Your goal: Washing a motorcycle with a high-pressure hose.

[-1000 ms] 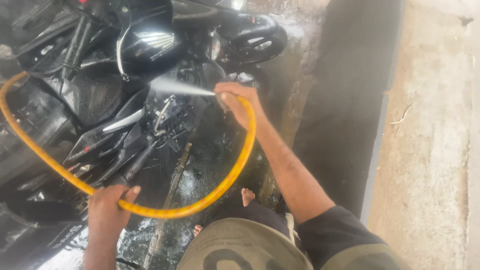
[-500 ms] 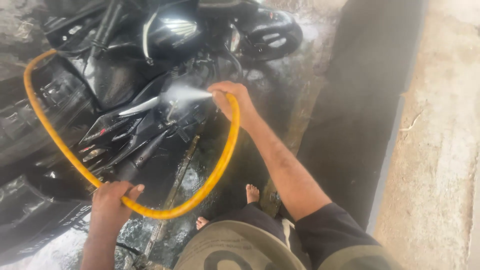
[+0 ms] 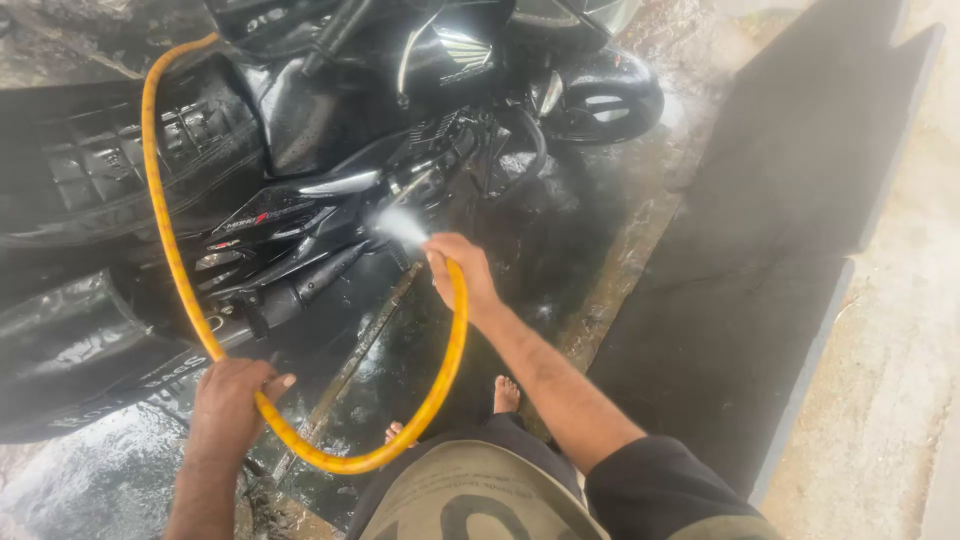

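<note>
Right hand [image 3: 462,272] out front, grip wrapped tight around the end of the yellow hose [image 3: 440,385], fingers pressed together over the outlet so it is pinched in the fist. A white burst of spray [image 3: 400,222] leaves the grip just above and to the left of the knuckles, striking the black motorcycle [image 3: 330,130] low on its side, near the engine parts. From that grip the hose drops down along the forearm side, curves under in a loop, and rises into the left hand [image 3: 232,398]. Left grip is closed around the hose too, thumb laid along the top, fingers curled underneath. Beyond the left grip the hose climbs up and away, lying across the wet black bodywork and arcing toward the top of the view. The motorcycle sits ahead of both grips, glossy with water, its wheel [image 3: 600,95] up and to the right of the right hand. Beneath the loop, two bare feet [image 3: 505,392] stand on the wet floor [image 3: 560,230]. A dark mat [image 3: 780,250] lies to the right of the right arm, well apart from the hose.
</note>
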